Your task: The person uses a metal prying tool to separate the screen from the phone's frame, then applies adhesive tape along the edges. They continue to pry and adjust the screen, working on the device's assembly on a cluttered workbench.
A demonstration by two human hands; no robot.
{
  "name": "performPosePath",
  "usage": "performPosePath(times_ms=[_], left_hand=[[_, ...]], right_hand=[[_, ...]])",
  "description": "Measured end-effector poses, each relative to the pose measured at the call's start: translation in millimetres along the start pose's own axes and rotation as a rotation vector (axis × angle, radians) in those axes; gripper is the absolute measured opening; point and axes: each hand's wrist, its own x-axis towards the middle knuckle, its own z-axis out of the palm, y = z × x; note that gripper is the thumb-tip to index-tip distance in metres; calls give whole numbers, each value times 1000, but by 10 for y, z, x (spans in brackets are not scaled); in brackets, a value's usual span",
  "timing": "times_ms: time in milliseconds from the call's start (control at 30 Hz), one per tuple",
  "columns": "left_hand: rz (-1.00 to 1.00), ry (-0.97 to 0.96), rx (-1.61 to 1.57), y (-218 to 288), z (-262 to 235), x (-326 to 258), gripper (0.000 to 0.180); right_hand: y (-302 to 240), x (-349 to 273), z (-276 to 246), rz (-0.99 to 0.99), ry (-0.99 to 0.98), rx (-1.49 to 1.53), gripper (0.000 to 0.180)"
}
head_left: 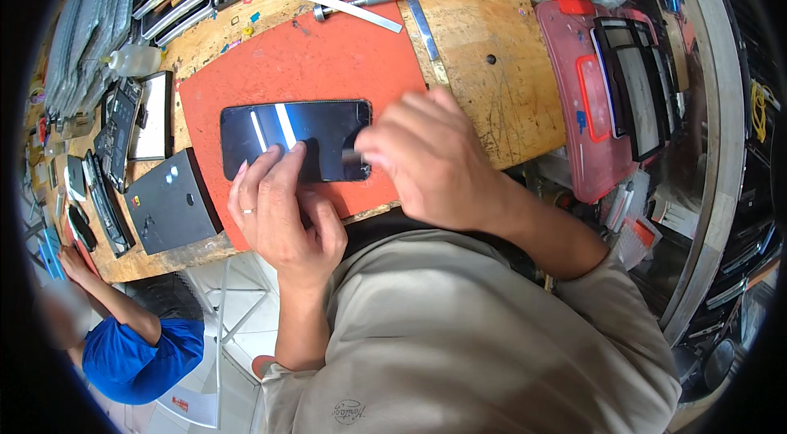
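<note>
A black-screened phone (328, 118) lies flat and lengthwise on the orange-red mat (262, 57), with two bright light streaks reflected in its glass. My left hand (283, 209), a ring on one finger, rests over the phone's near edge. Its fingers are stretched out, with tips touching the screen. Above the right end of the phone is my right hand (434, 159), its fingers curled into a pinch and partly smeared by motion. Something small and blurred shows at its fingertips; I cannot make out what it is.
Beyond the mat lie a white strip (336, 8), a metal ruler (422, 28) and a tool tray. A black box (172, 200) and opened devices are at left. A pink-red case (574, 98) stands right. Another person in a blue shirt (143, 360) sits lower left.
</note>
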Motion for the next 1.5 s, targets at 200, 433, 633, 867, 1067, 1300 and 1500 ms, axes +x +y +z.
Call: performPosePath(times_ms=[200,433,633,867,1067,1300,1500], left_hand=[[9,3,0,-2,-3,-4,52],[11,-9,3,8,-9,8,50],[15,-9,15,3,5,3,51],[29,5,-2,-3,14,1,52],[27,0,3,-4,5,-9,52],[25,-34,-15,-4,-19,6,50],[36,-416,190,162,-114,173,60]], right_hand=[[-26,-2,3,30,-40,-28,13],[-14,-33,41,47,43,29,18],[-39,-61,42,85,62,-1,18],[-61,-48,26,89,56,9,17],[-44,-21,32,79,55,-18,15],[-178,-165,9,2,-32,-25,15],[56,-257,-230,122,145,-116,13]])
